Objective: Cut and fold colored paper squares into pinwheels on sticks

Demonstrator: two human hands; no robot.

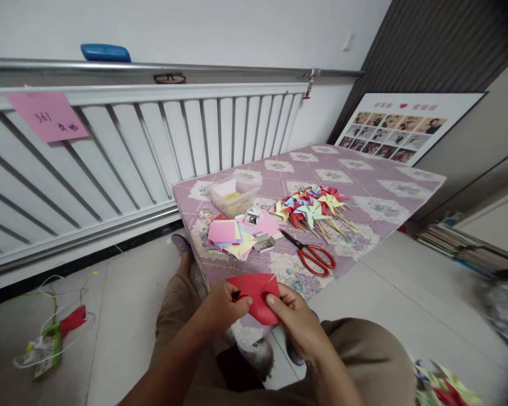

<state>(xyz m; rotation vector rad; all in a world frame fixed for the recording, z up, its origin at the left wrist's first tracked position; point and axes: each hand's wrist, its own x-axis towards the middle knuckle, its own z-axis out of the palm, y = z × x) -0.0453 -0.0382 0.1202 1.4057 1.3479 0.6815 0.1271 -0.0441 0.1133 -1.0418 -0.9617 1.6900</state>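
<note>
A red paper square with a slit at its upper right corner is held between my two hands over the near edge of the bed. My left hand pinches its left side, thumb on top. At its right side my right hand grips the paper with the thumb pressed on the front. Just beyond lie scissors with red handles, blades pointing left. A stack of coloured paper squares sits to their left, beside a small grey box. Paper pinwheels on sticks are piled farther back.
A clear plastic box stands behind the paper stack on the patterned cover. A white radiator runs along the wall. A power strip with cables lies on the floor at left. More pinwheels are at lower right.
</note>
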